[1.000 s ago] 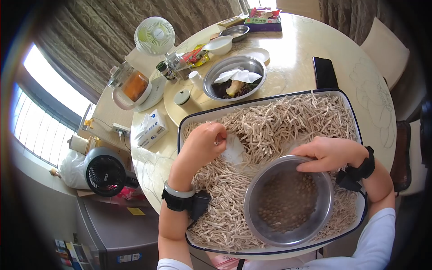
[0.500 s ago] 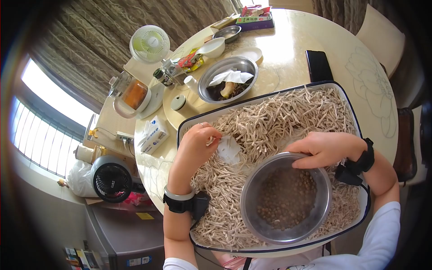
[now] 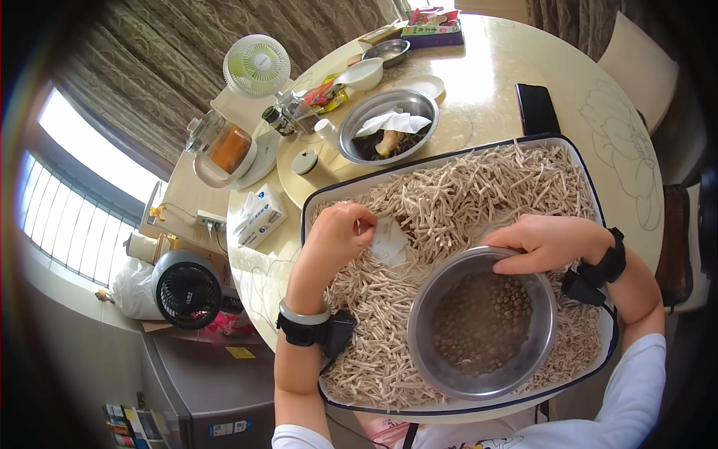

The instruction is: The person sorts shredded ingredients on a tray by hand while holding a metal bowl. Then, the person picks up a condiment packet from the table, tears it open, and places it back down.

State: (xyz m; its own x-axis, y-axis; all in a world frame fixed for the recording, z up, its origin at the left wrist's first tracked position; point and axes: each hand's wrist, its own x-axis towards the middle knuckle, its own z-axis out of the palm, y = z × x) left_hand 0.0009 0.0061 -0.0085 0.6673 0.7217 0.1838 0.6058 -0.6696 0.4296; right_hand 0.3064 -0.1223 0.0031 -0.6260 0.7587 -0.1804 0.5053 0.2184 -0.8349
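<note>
Over the tray (image 3: 581, 168), right hand (image 3: 542, 243) clamps the bowl (image 3: 426, 322), likely heavy, rightly by the rim; left hand (image 3: 340, 232) curls, grip unclear.

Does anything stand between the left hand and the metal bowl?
Nothing upright visible: pale strips and a white patch lie between the left hand and the metal bowl, whose rim the right hand holds.

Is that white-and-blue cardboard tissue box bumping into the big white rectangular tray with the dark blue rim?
Apart. The head view shows a strip of the cream tabletop lying between the tissue box and the tray.
</note>
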